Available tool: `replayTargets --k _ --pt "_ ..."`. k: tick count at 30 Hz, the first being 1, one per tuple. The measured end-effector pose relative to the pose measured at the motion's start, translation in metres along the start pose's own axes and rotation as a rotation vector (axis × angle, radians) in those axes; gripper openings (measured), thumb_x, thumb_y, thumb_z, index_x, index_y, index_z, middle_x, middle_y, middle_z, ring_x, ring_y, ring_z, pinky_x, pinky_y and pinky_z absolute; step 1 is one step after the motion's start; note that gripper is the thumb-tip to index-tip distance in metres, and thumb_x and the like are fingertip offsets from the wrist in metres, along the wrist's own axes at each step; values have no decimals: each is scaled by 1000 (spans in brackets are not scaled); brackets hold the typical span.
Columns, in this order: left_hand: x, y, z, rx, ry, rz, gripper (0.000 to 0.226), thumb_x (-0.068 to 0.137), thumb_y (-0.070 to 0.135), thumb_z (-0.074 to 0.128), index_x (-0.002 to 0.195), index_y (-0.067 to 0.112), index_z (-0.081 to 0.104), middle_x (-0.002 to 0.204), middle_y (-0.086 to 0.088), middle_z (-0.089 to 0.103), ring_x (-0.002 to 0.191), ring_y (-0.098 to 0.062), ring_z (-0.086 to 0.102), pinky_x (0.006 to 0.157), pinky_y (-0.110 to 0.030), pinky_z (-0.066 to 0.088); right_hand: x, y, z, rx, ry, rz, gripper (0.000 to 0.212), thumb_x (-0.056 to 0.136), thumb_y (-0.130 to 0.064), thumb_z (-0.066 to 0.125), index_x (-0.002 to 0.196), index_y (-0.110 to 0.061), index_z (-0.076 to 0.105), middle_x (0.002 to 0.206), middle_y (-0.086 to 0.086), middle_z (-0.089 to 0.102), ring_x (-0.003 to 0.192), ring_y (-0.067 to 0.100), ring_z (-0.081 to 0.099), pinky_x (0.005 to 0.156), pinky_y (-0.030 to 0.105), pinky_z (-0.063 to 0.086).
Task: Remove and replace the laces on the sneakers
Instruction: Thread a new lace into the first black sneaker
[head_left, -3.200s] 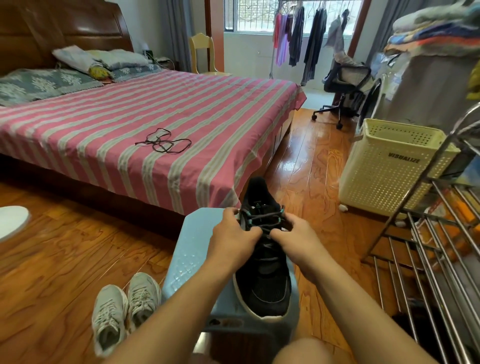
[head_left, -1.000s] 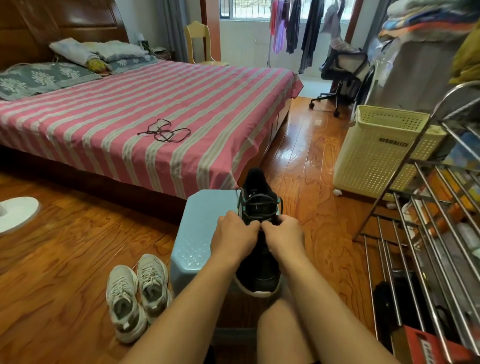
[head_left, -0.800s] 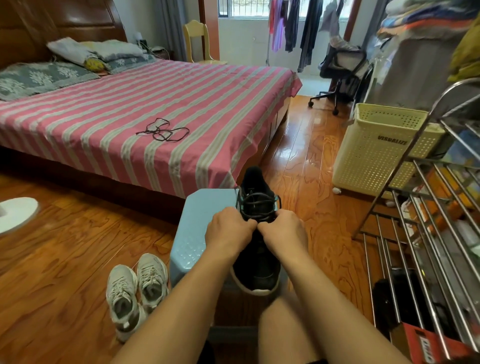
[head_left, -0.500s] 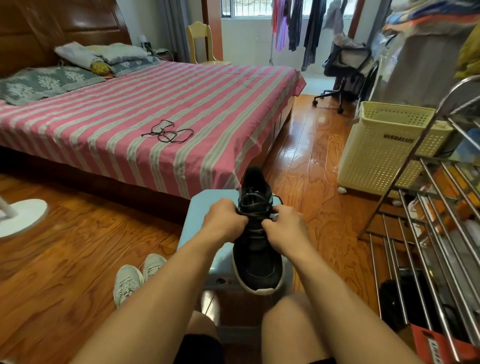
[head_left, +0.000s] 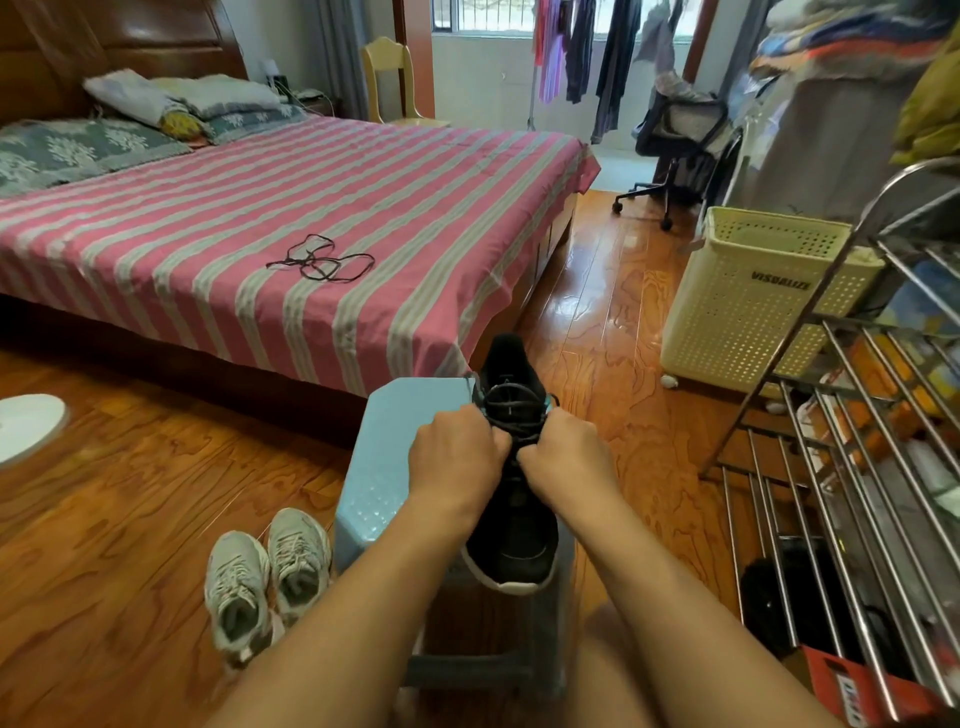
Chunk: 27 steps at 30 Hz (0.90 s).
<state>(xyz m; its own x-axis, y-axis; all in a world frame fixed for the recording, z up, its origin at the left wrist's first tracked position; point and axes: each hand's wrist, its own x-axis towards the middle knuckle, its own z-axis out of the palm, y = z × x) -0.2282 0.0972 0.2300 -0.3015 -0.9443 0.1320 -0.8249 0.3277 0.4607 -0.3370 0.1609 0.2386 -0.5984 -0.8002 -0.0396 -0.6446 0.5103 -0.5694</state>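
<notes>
Black sneaker (head_left: 511, 525): lies lengthwise on the pale blue stool (head_left: 400, 441), toe toward the person, heel toward the bed; raised there, by my reading, to bring the eyelets within easy reach of both hands.
Lace on sneaker (head_left: 511, 410): dark, crossed over the upper eyelets beyond the knuckles; several rows look threaded.
Left hand (head_left: 454, 462): fingers curled at the left side of the tongue area, apparently pinching lace or the eyelet edge; what exactly is held is hidden under the knuckles.
Right hand (head_left: 566, 462): mirrors the left, fingers curled close on the right side; the two hands nearly touch over the middle of the shoe, a hold that suits drawing a lace row snug.
Loose lace (head_left: 322, 260): black, in a loose tangle on the striped bed (head_left: 208, 218), well apart from the stool; probably the pulled-out one, parked out of the way.
Grey sneakers (head_left: 265, 577): a pair on the wood floor, just left of the stool, laces in.
Cream basket (head_left: 753, 296): stands right of the bed corner; a metal rack (head_left: 857, 467) fills the right edge.
Change from half a second ago: hands have closed toward each other over the shoe; the grey pair shows more fully as the camera tipped; sneaker and loose lace unmoved.
</notes>
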Motion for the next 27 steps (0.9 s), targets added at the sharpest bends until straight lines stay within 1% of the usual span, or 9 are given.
replayTargets --k 3,8,11,14,18,20,23,25,27 --pt "-1 -6 -2 44 33 49 31 100 37 49 77 17 47 85 -12 64 69 -27 42 64 -35 30 8 -2 -5 51 -40 25 18 88 -31 57 85 -15 63 81 5 62 72 27 58 54 29 35" --pt "-12 -9 -4 162 61 180 23 106 28 41 86 18 42 87 -8 62 66 -23 38 63 -34 28 7 -7 1 30 33 39 27 88 -37 60 71 -17 54 72 1 56 66 23 56 54 29 38" --pt "-6 -7 -6 35 26 105 15 101 22 46 89 13 42 83 -11 56 70 -30 41 64 -39 30 9 -11 0 4 14 50 16 84 -26 61 77 -15 52 70 0 48 68 26 53 53 28 35" --pt "3 -12 -7 -52 -30 92 11 95 19 50 93 9 48 92 -18 65 80 -41 54 65 -42 38 9 -13 -2 18 4 42 8 84 -22 58 86 -17 52 77 2 51 75 30 53 58 29 37" --pt "12 -32 -12 -197 -132 86 24 94 29 55 112 15 63 93 -8 72 86 -30 66 77 -46 55 8 -14 -2 2 -28 51 12 91 -22 54 89 -11 54 83 7 57 79 31 54 63 32 43" --pt "16 -44 -17 -368 -265 32 29 94 37 61 120 26 66 88 1 76 83 -18 73 82 -47 59 13 -8 -16 168 -193 118 15 92 -19 56 90 -8 65 91 14 69 84 32 67 72 42 59" --pt "20 -49 -25 -635 -508 -129 27 98 26 64 125 27 65 103 -2 75 93 -14 69 93 -46 56 25 4 -45 564 -498 293 22 102 -25 54 104 -7 67 105 13 73 98 27 72 82 52 61" --pt "25 -41 -26 -810 -480 -232 19 100 30 62 116 21 68 106 -3 69 95 -17 63 92 -42 55 36 11 -50 696 -484 379 45 103 -46 48 108 -4 63 102 12 69 91 25 67 73 49 62" --pt "34 -29 -23 -878 -332 -297 31 101 44 58 96 16 69 98 0 65 89 -18 60 80 -34 55 46 10 -38 793 -401 394 46 101 -50 52 103 -5 63 89 9 59 79 20 56 66 40 62"
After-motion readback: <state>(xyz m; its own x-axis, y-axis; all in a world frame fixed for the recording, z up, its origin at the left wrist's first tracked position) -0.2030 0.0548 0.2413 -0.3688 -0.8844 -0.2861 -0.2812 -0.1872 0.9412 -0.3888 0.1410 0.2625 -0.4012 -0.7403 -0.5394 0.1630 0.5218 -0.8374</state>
